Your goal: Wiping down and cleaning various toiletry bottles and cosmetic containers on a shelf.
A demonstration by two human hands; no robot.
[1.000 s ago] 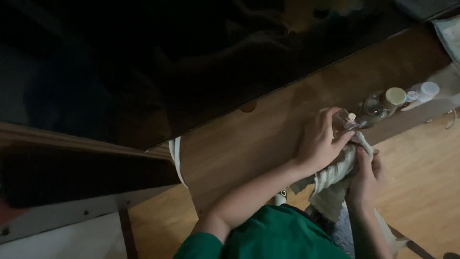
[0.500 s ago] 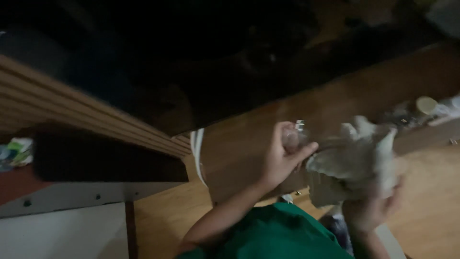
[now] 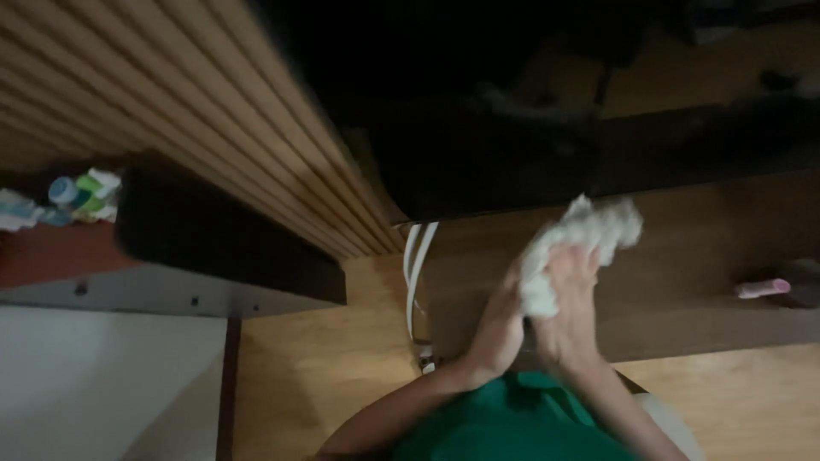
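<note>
Pressing together above the dark brown wooden surface (image 3: 683, 282), both hands wrap a crumpled white cloth (image 3: 574, 243). The right hand (image 3: 571, 307) has its grip clamped on the cloth, fingers curled over the lower part of the bundle. The left hand (image 3: 502, 320) lies flat against the right hand and the cloth's side; whether its grip closes on anything I cannot tell. The cloth sits at the fingertips, its loose end sticking up past them. Just left of the cloth, two white cables (image 3: 416, 273) hang down the surface's edge. Well right of the cloth, a small pink tube (image 3: 763, 288) lies on the surface.
</note>
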